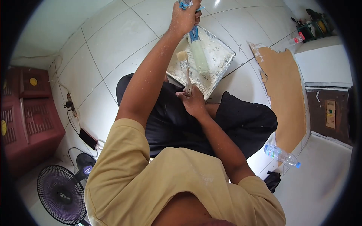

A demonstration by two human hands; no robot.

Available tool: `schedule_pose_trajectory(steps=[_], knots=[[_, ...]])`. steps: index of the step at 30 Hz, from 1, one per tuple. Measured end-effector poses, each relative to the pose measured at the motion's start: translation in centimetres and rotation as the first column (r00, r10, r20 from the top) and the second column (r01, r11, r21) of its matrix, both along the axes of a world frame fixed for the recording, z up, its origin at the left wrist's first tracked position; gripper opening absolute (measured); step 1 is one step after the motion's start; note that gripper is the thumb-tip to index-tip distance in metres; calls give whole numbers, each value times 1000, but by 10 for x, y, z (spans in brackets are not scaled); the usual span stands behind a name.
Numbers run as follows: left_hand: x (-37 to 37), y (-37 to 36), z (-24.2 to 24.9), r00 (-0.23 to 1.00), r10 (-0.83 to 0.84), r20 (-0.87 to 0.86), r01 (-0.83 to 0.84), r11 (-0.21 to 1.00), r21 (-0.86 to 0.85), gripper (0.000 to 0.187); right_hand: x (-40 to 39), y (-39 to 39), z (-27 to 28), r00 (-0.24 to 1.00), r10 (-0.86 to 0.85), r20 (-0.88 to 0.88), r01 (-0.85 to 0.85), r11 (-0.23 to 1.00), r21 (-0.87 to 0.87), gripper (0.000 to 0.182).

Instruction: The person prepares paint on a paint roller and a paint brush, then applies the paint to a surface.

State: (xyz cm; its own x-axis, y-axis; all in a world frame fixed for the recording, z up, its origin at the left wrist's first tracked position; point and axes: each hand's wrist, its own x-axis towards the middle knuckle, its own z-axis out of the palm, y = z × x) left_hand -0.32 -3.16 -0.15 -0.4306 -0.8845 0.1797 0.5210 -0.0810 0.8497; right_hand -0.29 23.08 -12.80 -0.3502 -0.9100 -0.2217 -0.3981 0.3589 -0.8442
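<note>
My left hand (185, 17) reaches up to the top of the view, its fingers closed round a blue and clear item (184, 4) that its grip partly hides. Just below that hand, a long pale green piece (200, 58) with a blue end lies in a tray (229, 56) coated in whitish paste. My right hand (194, 101) is closed on the handle of a paintbrush (183, 62), near my lap. The brush's pale bristles point up, away from me, over the near left part of the tray.
Brown cardboard (286, 94) with torn edges lies at the right, near a plastic bottle (282, 155). At the left are a dark red plastic cabinet (37, 116), a phone (88, 138) with cables and a fan (61, 194). A green crate (315, 28) stands at the upper right.
</note>
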Motion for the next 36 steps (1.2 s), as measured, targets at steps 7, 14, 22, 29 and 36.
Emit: schedule_pose_trajectory(steps=[7,14,22,29,36], knots=[[0,-14,-5,998,-49,-45,50,999,20,31,-7,-12,-27,988,91,-126,-96,995,-36,37],[-4,-10,-3,998,-55,-32,55,998,16,33,-3,-23,-23,982,101,-162,-108,993,-39,41],[0,-8,-1,997,-75,31,75,997,25,35,-6,-34,-21,956,153,-249,-174,983,-64,42],[11,-8,8,997,-39,60,39,999,5,40,-28,-9,-5,987,35,-160,-57,989,-135,38],[17,3,69,997,-16,74,19,999,-44,44,-134,3,27,973,-120,-198,114,993,-39,35]])
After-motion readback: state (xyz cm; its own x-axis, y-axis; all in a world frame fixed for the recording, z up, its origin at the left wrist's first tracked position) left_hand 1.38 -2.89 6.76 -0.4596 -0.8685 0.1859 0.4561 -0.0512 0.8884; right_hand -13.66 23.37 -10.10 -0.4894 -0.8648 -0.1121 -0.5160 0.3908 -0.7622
